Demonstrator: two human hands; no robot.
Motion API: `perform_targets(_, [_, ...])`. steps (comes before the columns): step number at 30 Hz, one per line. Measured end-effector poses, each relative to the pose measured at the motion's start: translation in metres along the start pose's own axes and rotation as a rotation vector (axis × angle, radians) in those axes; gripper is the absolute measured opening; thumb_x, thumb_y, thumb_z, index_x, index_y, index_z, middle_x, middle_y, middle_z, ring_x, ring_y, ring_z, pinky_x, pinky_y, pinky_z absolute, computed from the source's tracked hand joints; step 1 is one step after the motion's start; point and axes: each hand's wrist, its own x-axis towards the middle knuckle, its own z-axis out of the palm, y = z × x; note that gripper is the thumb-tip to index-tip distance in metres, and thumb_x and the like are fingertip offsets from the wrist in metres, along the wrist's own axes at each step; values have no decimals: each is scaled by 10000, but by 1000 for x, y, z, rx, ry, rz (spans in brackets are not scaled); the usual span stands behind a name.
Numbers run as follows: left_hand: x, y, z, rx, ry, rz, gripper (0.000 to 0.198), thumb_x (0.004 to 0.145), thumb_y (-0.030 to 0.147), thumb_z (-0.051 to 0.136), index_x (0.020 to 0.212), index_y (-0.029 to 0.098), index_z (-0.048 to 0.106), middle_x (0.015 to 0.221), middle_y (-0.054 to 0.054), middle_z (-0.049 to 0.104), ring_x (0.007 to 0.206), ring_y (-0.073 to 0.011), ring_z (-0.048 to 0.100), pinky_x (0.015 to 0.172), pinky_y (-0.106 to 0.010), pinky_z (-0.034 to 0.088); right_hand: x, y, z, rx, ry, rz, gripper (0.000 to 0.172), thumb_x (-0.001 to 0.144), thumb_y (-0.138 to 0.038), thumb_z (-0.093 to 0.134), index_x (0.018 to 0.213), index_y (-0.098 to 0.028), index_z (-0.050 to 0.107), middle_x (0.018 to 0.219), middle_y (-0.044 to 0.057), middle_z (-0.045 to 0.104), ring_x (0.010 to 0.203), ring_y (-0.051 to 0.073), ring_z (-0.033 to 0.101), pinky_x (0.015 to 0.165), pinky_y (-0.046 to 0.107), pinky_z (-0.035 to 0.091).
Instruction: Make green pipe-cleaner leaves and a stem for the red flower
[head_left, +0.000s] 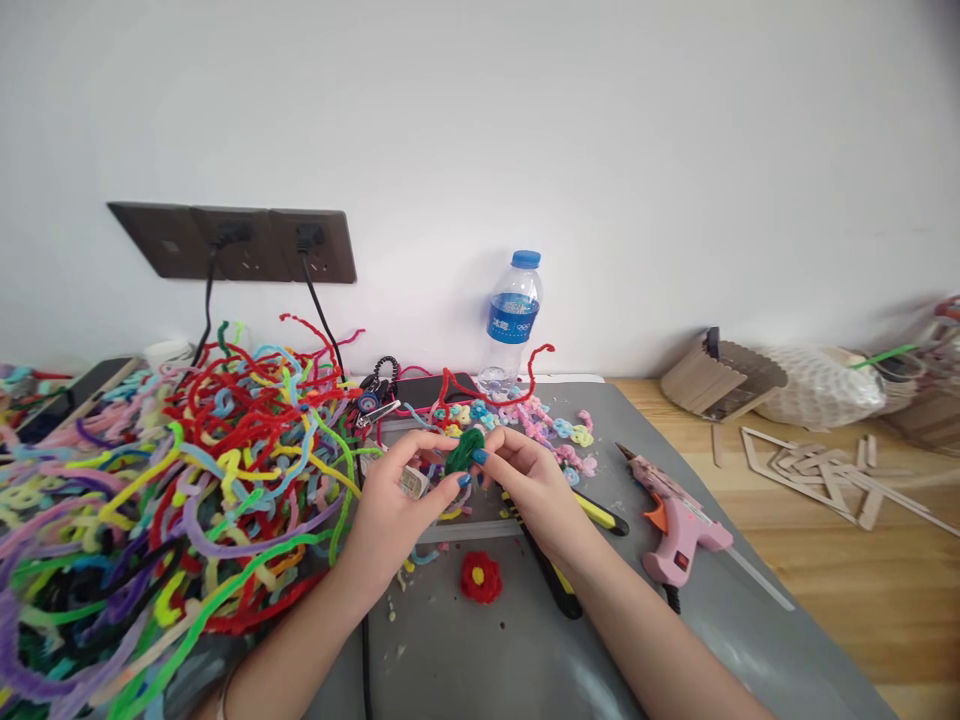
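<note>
Between my two hands is a dark green pipe cleaner [466,451], bent into a small looped shape. My left hand [401,490] pinches it from the left, and the thumb and fingers of my right hand [529,480] grip its right side. Just below my hands, a red pipe-cleaner flower [481,578] with a yellow centre lies on the grey mat [450,660]. Partly hidden under my right wrist are pliers with yellow and black handles [600,512].
A tangled heap of coloured pipe cleaners [247,480] covers the left side. To the right lies a pink glue gun [679,535]. Behind stand a water bottle [514,320] and a phone [435,392], near small pastel pieces [536,415]. Wooden sticks [825,475] lie far right.
</note>
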Motion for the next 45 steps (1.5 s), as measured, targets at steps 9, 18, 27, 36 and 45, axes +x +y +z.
perform_targets(9, [-1,-1,1,161,33,167,260,782,120,662,1013,226,720,996,-41,749,944,-219,676,851,-327,525,-2,0,2,7,-9,38,346,747,-464,778,651,-203,571,616,-30,516,570,120,401,554,255,334])
perform_targets(18, [2,-1,-3,139,88,-7,174,840,246,578,930,195,717,833,-26,739,782,-193,691,732,-291,537,-1,-2,-1,-130,57,-104,330,818,-462,692,683,-204,536,611,-43,459,555,113,369,525,246,306])
perform_targets(27, [2,2,0,124,37,-59,201,802,280,592,929,192,721,899,-47,752,840,-208,688,763,-295,529,-3,-1,-4,-355,63,-251,106,854,-276,622,892,-187,666,698,-11,529,627,148,450,582,274,361])
perform_targets(36, [3,-3,-1,-28,-72,-51,168,823,241,627,956,210,725,1003,-49,743,908,-202,654,809,-289,494,-3,-1,-5,-282,-17,-126,162,852,-340,638,851,-177,636,704,-12,532,633,141,444,591,271,346])
perform_targets(45, [7,-6,-3,-173,-137,-102,99,818,238,648,876,187,710,811,-15,661,675,-130,558,619,-226,452,1,1,-7,-170,-99,-56,229,830,-405,682,807,-181,644,720,-3,580,648,138,484,620,270,380])
